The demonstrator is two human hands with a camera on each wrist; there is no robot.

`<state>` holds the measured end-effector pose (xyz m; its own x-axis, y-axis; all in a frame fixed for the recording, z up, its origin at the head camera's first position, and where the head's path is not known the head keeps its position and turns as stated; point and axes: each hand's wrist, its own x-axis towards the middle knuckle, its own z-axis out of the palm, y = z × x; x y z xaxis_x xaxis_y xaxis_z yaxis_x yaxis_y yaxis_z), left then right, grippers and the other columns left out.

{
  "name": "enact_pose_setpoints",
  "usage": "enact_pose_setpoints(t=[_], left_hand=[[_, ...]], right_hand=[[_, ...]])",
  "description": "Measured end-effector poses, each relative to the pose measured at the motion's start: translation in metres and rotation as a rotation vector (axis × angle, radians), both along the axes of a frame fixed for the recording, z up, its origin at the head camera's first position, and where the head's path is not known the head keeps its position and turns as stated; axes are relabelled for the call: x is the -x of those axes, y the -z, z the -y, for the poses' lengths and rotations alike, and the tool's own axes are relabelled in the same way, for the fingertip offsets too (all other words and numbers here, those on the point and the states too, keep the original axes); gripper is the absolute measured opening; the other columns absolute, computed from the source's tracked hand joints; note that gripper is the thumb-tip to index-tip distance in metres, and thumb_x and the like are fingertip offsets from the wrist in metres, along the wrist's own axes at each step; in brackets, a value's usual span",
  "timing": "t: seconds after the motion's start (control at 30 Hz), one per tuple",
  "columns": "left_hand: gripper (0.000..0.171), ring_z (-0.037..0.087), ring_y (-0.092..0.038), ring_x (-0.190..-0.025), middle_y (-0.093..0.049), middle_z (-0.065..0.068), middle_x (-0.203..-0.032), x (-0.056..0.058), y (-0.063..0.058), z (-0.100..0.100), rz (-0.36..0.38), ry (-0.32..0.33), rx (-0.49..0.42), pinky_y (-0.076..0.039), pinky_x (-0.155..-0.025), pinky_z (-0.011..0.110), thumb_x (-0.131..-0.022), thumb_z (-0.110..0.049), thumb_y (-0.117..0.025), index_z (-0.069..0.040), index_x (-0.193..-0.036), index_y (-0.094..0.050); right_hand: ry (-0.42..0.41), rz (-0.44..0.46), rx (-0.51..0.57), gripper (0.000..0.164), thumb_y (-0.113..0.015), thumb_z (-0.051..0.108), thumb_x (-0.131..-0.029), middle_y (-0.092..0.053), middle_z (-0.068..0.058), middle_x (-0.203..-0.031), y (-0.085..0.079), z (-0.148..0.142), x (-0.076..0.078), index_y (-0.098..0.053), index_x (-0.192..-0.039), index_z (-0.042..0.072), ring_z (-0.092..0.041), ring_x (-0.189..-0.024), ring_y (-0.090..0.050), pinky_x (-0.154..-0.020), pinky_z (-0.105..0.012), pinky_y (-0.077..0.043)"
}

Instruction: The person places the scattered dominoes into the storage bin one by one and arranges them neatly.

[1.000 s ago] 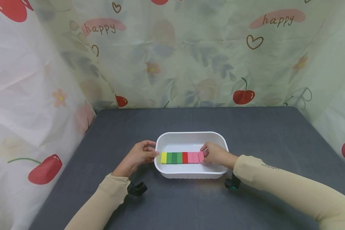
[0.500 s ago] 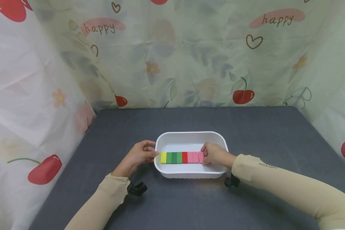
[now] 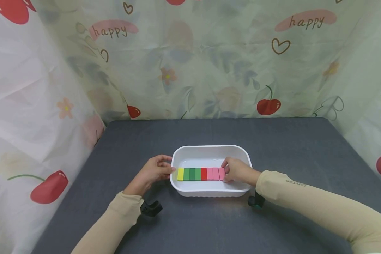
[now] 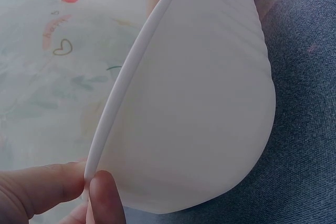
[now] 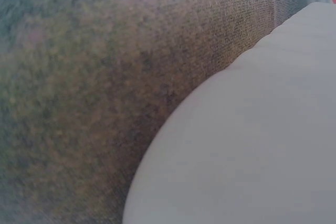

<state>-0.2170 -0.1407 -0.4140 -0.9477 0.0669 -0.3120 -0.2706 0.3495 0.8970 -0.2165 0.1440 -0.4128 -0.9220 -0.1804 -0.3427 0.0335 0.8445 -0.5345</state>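
In the head view a white plastic tub (image 3: 209,193) stands on the dark table. Inside it, one straight row of small flat blocks runs left to right: a yellow block (image 3: 180,174), several green blocks (image 3: 192,174), a red block (image 3: 204,174) and pink blocks (image 3: 213,174). My left hand (image 3: 150,173) pinches the tub's left rim, thumb and finger (image 4: 107,195) on either side of it in the left wrist view. My right hand (image 3: 239,171) reaches over the right rim and pinches the rightmost pink block (image 3: 221,173), partly hiding it. The right wrist view shows only the tub's outer wall (image 5: 252,140).
A dark cloth-covered table (image 3: 209,225) surrounds the tub. Behind and at both sides hang printed curtains (image 3: 197,70) with cherries and hearts. Black wrist straps (image 3: 151,209) stick out below both cuffs.
The right forearm has shifted very slightly left since the earliest frame. Both hands keep their grips, and the row of blocks looks the same.
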Motion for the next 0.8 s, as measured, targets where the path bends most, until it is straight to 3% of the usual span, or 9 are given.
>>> enact_pose_setpoints(t=[0.8], left_hand=[[0.045, 0.016, -0.061, -0.073, -0.066, 0.012, -0.094, -0.0008, -0.0017, 0.0002, -0.011, 0.007, -0.005, -0.057, -0.069, 0.028, -0.084, -0.006, -0.074, -0.003, -0.125, -0.055]], right_hand=[[0.004, 0.032, 0.027, 0.043, -0.078, 0.004, -0.078, -0.063, -0.011, -0.093, 0.0014, -0.0009, 0.0032, -0.056, -0.114, 0.001, -0.021, -0.085, -0.058, -0.073, -0.029, -0.053]])
